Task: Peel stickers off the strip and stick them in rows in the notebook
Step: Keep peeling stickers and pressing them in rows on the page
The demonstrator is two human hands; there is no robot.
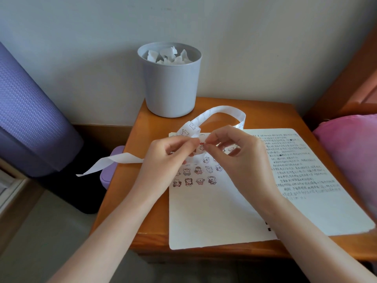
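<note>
An open notebook (214,217) lies on the wooden table (130,203); its left page carries rows of small cartoon stickers (197,176), its right page is filled with handwriting. A long white sticker strip (222,110) loops above the page, and its used tail (114,161) trails off the table's left edge. My left hand (163,158) pinches the strip just above the sticker rows. Facing it, my right hand (236,154) pinches a small sticker (201,147) on the strip between thumb and forefinger. Both hands hover over the top of the left page.
A grey bin (171,82) holding crumpled paper stands at the table's back. A purple box (111,170) sits beside the table's left edge, a large purple roll (30,119) beyond it. Pink fabric (355,152) lies at the right.
</note>
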